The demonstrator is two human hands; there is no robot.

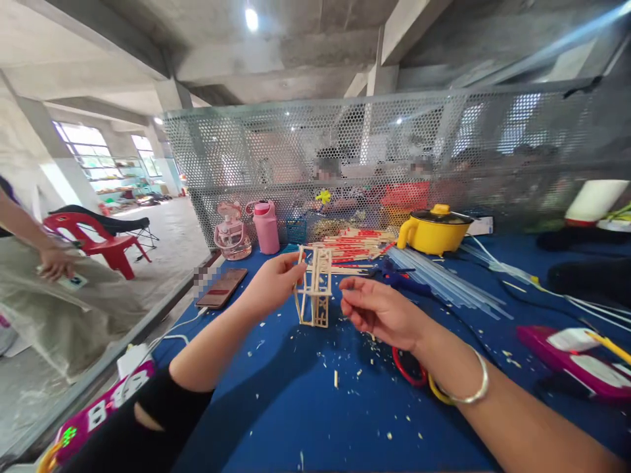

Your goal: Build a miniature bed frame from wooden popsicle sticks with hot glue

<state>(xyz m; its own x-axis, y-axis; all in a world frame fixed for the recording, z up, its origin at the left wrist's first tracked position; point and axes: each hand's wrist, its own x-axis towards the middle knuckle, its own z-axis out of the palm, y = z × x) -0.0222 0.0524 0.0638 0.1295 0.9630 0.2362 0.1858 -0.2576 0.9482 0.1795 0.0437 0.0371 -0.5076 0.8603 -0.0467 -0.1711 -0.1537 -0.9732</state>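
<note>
My left hand point(272, 284) pinches a small frame model made of thin wooden sticks point(313, 288) and holds it upright above the blue table point(315, 407). My right hand point(377, 309) hovers just right of the model with its fingers loosely curled; nothing shows in it, and it does not touch the model. A silver bangle sits on my right wrist. Under that wrist lie scissors with red and yellow handles point(411, 371), partly hidden. Wood chips are scattered over the cloth.
A pile of red-tipped sticks point(352, 246), a yellow pot point(434, 230), clear glue sticks point(444, 279), a pink bottle point(267, 226), a clear pink bottle point(231, 233) and a phone point(221, 288) lie behind. A mesh screen point(394, 144) backs the table. A person stands at left beside a red chair point(96, 243).
</note>
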